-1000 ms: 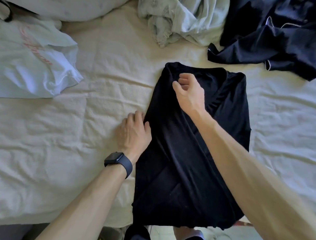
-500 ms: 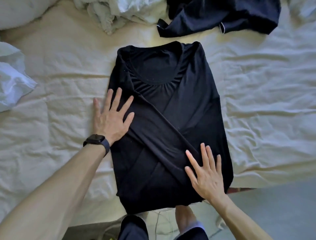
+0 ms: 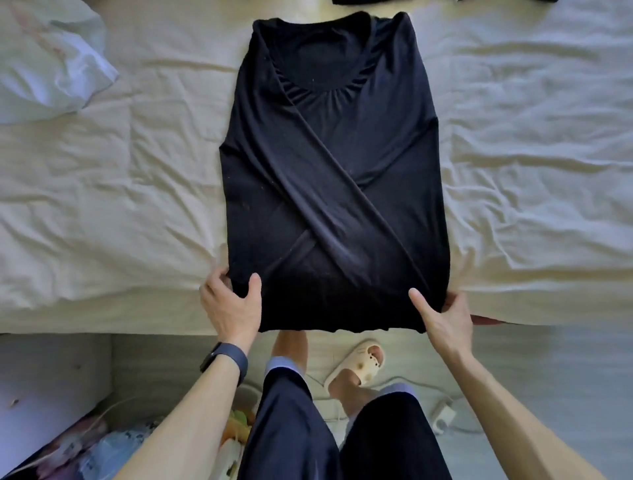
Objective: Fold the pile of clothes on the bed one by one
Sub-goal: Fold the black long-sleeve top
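Note:
A black long-sleeved top [image 3: 329, 144] lies flat on the cream bed sheet [image 3: 120, 205], neckline away from me, both sleeves crossed over its front. Its hem hangs slightly over the bed's near edge. My left hand [image 3: 231, 305], with a dark watch on the wrist, pinches the bottom left corner, thumb on top and fingers underneath. My right hand [image 3: 442, 315] grips the bottom right corner the same way, thumb on the cloth.
A white garment [image 3: 51, 65] lies crumpled at the far left of the bed. A dark garment's edge [image 3: 352, 2] shows at the top. Below the bed edge are my legs, a cream slipper [image 3: 359, 366], a white charger and cable [image 3: 443, 416] and bags on the floor.
Both hands left the flat-pressed cloth and slid down to the hem corners, now pinching them. The view tilted down, so the pile at the top is mostly out of frame.

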`<state>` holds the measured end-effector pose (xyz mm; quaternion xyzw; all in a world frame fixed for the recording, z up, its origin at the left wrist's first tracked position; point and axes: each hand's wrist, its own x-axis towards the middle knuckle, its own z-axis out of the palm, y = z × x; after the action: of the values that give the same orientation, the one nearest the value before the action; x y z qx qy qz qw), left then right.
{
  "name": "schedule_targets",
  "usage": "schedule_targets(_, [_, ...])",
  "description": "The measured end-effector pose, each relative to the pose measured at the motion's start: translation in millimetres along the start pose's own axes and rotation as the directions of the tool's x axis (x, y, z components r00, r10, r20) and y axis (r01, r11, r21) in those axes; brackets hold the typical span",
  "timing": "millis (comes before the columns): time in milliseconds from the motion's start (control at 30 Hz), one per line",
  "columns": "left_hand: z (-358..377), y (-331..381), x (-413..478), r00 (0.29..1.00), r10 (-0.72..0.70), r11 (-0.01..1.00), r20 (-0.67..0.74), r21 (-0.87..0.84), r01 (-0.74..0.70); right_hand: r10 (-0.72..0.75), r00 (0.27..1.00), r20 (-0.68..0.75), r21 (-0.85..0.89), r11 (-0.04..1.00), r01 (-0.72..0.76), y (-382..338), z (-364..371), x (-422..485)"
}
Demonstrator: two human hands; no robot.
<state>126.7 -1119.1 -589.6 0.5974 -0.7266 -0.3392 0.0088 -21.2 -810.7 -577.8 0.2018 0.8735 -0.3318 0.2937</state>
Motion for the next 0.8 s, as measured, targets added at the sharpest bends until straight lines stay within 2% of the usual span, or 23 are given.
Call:
schedule_targets(67, [3.3,-4.1,-6.9,0.987,-0.156,0.972,0.027,-0.175,0.158,0.039,0.996,0.085,0.03,0.999,-0.041,8.2,-5.1,6.0])
schedule_targets(133, [6.1,-10.5,-8.1,0.961,-0.249,0.924,0.117,-0.27,0.272,0.063,0.984,0.166,0.011,0.998,-0.066,16.8,-7.0,14.3])
schedule_targets(233, [5.2,-22.6,-7.3,0.909,-0.308,0.896,0.28,-0.236,0.376,0.049,0.975,0.217,0.03,0.998,-0.057,26.8,-7.1,21.1])
schedule_targets(367, [0.0,-40.6,0.5,0.85,-0.278,0.922,0.448,-0.124,0.366,0.025,0.981,0.192,0.087,0.995,-0.043,29.9,-2.5,23.2])
schedule_targets(500, [-10.1,-48.5,4.2,0.812,-0.239,0.925,0.532,-0.131,0.358,0.029,0.978,0.205,0.107,0.993,-0.052,40.8,-2.9,22.0])
schedule_targets(633, [-21.1,-56.9,-0.1,0.696,-0.253,0.965,0.672,0.123,0.232,0.013,0.984,0.18,0.089,0.996,-0.029,48.8,-8.4,17.1])
schedule_targets(733, [-28.7,-60.2,-7.5,0.721,-0.253,0.956,0.645,0.055,0.287,0.022,0.983,0.184,0.135,0.99,-0.047,45.6,-10.1,7.8])
schedule_targets(800, [-34.3,-57.1,-12.1,0.749,-0.24,0.947,0.617,-0.02,0.321,-0.005,0.989,0.15,0.106,0.994,-0.011,42.6,-12.8,0.9])
